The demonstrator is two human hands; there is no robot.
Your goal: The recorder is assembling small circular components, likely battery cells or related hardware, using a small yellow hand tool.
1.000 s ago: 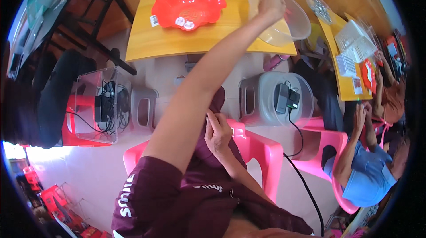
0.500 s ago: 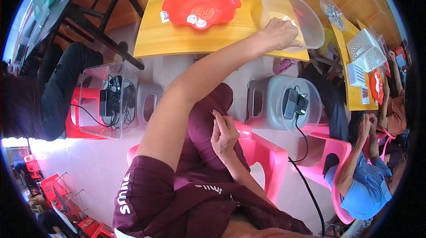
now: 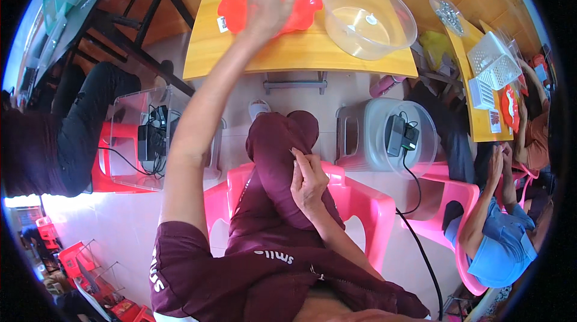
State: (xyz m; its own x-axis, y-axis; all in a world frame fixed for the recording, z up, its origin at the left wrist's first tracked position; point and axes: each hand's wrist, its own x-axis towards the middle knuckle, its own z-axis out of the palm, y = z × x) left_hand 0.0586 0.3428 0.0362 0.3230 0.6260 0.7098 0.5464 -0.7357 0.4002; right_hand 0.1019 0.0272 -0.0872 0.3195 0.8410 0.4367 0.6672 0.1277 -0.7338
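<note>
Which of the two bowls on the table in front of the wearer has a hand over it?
The red, wavy-rimmed bowl, with the left hand above it. The clear, round bowl to its right has no hand over it.

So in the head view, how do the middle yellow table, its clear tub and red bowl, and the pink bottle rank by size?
Middle yellow table
Clear tub and red bowl: too alike to rank, the left hand hiding part of the bowl
Pink bottle
</note>
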